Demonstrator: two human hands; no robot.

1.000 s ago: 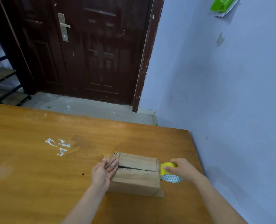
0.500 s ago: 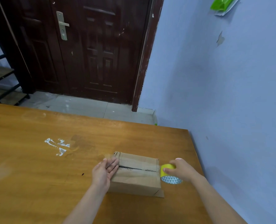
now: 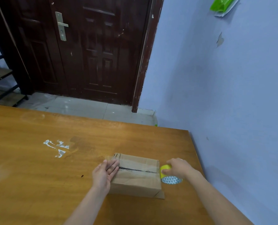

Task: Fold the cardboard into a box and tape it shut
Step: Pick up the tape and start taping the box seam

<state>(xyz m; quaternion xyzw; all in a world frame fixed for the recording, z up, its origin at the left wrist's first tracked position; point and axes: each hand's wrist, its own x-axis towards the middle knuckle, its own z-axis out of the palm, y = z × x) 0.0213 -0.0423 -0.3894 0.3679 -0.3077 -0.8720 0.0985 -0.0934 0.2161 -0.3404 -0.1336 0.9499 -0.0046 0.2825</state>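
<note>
A small folded cardboard box (image 3: 136,177) sits on the wooden table (image 3: 37,184), its top flaps closed with a dark seam running left to right. My left hand (image 3: 105,174) lies flat with straight fingers against the box's left end, fingertips on the top edge. My right hand (image 3: 178,168) grips a yellow tape roll (image 3: 165,169) held against the box's right end; the roll's patterned side faces down toward the table. A loose flap corner sticks out at the box's lower right.
White tape scraps (image 3: 57,147) are stuck to the table left of the box. The blue wall (image 3: 232,111) runs close along the table's right edge. A dark wooden door (image 3: 86,54) stands beyond the table's far edge.
My right hand has shifted slightly with the tape roll at the box's right end. The left hand and box stay as they were.
</note>
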